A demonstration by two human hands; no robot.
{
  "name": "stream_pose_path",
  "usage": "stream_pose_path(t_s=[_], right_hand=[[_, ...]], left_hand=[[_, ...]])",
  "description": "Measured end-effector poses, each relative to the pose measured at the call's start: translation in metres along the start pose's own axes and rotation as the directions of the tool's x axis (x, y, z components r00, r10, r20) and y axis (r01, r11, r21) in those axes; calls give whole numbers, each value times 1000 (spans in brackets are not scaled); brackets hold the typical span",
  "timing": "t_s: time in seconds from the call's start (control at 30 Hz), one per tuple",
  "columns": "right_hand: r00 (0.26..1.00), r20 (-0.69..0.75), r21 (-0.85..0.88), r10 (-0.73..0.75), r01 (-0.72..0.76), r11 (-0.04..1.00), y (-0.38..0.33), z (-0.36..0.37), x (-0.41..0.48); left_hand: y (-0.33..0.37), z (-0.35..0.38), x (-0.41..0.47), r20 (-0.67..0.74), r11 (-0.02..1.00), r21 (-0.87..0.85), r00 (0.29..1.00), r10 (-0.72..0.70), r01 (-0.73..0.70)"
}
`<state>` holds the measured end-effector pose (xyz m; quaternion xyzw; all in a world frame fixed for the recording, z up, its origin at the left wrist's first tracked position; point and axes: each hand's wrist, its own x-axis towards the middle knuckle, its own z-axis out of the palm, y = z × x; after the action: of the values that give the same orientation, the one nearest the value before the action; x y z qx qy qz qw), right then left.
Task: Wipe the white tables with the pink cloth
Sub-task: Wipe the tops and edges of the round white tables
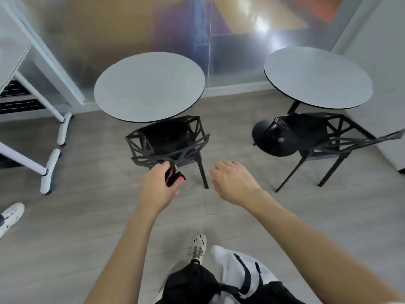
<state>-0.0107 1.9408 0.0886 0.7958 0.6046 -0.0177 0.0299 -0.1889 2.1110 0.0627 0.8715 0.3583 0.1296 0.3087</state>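
Note:
Two round white tables stand ahead by the frosted glass wall: the left table [149,86] and the right table [317,76]. My left hand [156,186] is stretched forward and grips a bunched pink cloth [174,181], held just in front of the left black chair's backrest. My right hand [233,183] hovers beside it over the floor, fingers loosely curled and holding nothing. Both hands are short of the tables.
A black lattice chair [168,142] is tucked under the left table, another black chair [324,137] under the right one beside its round black base [274,139]. A white wheeled frame [52,159] stands left. Someone's white shoe [9,217] shows at the left edge.

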Motion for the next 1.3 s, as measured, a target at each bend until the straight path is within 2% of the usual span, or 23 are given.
stream_pose_path(t_s=[0.13,0.27,0.37,0.47,0.6,0.77,0.87,1.07,1.17,1.23,1.3], right_hand=[[994,-76,22,76,-74,997,62,-8,55],[991,-114,61,72,-65,996,122,-3,106],[979,-177,132,99,-76,988,174,11,156],[979,-193,227,66,-21,974,229,23,209],[993,-112,273,-48,77,959,295,31,277],[976,-67,325,-205,216,921,352,25,353],[962,-44,377,-269,266,887,370,23,402],[893,109,536,-436,316,783,387,27,496],[866,259,560,-428,226,797,396,38,548],[862,261,563,-435,230,793,403,44,581],[866,204,561,-457,280,779,409,49,615]], left_hand=[[28,9,99,116,995,31,989,89,-93],[49,21,182,129,993,-60,986,108,-101],[58,45,248,131,997,-11,988,83,-82],[78,66,305,60,998,-58,998,-18,22],[106,82,363,23,969,-149,980,-197,199],[103,93,407,99,938,-99,941,-324,333],[94,99,434,131,909,-167,923,-362,381],[76,110,522,-68,908,-152,912,-404,391],[59,112,569,-93,905,-136,904,-417,404],[51,110,594,-85,913,-174,918,-387,369],[47,103,617,-68,924,-185,934,-352,335]])
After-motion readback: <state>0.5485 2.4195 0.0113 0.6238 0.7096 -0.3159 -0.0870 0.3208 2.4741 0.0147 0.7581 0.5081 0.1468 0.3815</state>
